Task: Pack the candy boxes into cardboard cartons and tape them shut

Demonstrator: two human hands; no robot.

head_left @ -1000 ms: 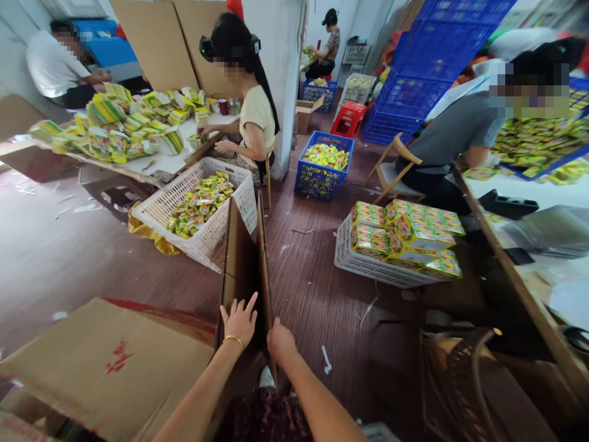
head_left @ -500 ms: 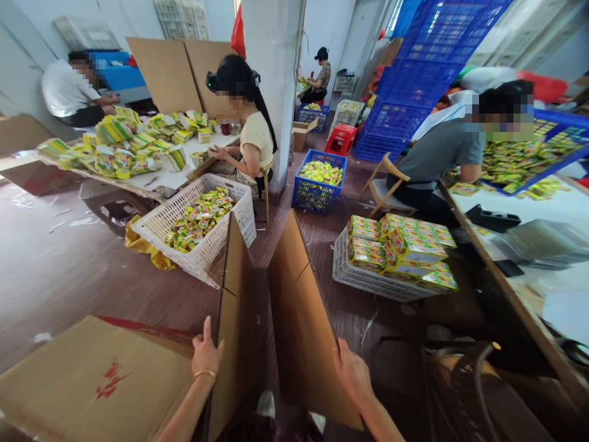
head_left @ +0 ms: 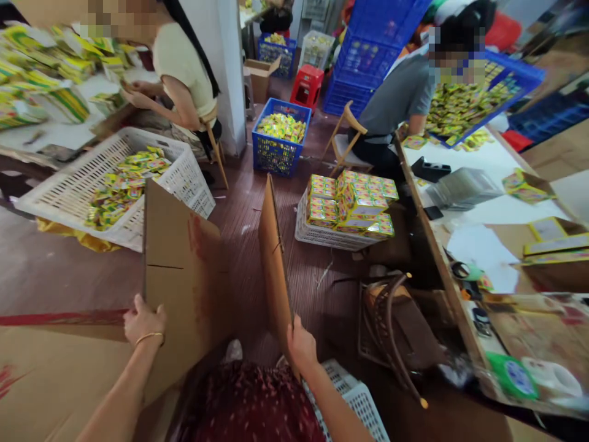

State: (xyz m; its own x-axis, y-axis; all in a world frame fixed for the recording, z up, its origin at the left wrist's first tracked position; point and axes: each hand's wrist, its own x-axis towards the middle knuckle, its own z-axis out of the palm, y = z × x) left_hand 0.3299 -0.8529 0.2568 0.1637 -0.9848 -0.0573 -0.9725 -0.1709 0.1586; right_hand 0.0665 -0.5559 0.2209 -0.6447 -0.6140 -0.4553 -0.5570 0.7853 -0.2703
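My left hand (head_left: 146, 320), with a bangle at the wrist, holds the edge of a brown cardboard panel (head_left: 177, 282) with red marks and a slit. In my right hand (head_left: 302, 348) is the edge of a second cardboard panel (head_left: 272, 245), seen nearly edge-on. Both panels stand upright in front of me with a gap between them. Whether they join at the bottom I cannot tell. Beside my left forearm lies a large cardboard box (head_left: 59, 362) with a red stripe.
Ahead are a white crate (head_left: 179, 147) of yellow-green packets, a blue basket (head_left: 278, 153) and a white crate (head_left: 317, 235) stacked with packs. A chair (head_left: 391, 337) and a worktable (head_left: 464, 190) stand right. Two co-workers (head_left: 186, 80) (head_left: 393, 101) sit nearby.
My view has tilted down and turned right. The two cardboard panels have spread wider apart, the left one now showing its inner face. My left index finger, stretched out before, is now bent at the edge.
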